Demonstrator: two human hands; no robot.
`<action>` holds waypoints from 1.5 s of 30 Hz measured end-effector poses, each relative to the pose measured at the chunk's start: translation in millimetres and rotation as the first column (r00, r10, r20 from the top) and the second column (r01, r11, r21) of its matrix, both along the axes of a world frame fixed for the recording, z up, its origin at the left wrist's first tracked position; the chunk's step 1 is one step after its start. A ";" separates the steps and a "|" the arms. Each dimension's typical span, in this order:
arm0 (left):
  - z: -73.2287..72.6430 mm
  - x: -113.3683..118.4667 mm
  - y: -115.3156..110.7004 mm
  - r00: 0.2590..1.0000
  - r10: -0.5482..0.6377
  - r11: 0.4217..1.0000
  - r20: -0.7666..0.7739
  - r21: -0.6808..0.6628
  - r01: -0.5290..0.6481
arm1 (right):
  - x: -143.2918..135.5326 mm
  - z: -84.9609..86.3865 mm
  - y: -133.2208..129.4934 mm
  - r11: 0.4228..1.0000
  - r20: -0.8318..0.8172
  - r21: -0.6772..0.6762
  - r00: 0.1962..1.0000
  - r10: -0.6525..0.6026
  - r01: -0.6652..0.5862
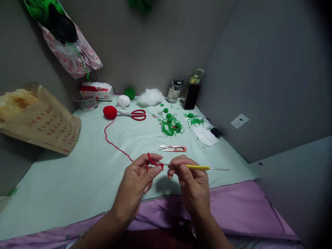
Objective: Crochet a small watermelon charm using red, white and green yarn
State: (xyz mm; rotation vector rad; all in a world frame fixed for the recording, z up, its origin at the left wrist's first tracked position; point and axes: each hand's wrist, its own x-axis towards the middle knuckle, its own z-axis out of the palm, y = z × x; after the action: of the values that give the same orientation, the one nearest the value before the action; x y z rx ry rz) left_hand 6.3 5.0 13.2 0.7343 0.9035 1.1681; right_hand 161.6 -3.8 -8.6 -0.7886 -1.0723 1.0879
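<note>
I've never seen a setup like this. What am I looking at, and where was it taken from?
No robot here: these are a person's bare hands. The single picture comes from a camera worn on the head, looking forward and down. The left hand pinches a small piece of red yarn work; the right hand holds a yellow-handled hook. On the pale cloth lie a red yarn ball, red-handled scissors, small snips, green yarn pieces and fluffy white stuffing.
</note>
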 end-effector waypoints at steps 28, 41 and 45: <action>0.0 -1.7 -1.6 0.999 0.023 0.999 -0.048 0.041 -0.021 | 1.7 5.4 -1.9 0.994 0.106 0.098 0.993 -0.050 0.039; 2.4 0.3 -3.4 0.997 -0.038 0.999 0.064 0.036 0.036 | 0.3 -2.4 -2.1 0.850 0.587 0.527 0.719 -0.371 0.009; 5.4 -3.9 0.9 0.965 -0.162 0.977 0.206 -0.104 0.186 | 2.4 -2.6 0.5 0.890 0.503 0.449 0.800 -0.326 0.081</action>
State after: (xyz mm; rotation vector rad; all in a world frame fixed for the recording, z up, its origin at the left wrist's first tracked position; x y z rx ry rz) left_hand 2.4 5.8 18.5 0.5751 0.7233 0.9998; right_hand 164.1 -3.3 -11.2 -0.8862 -1.6111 0.3989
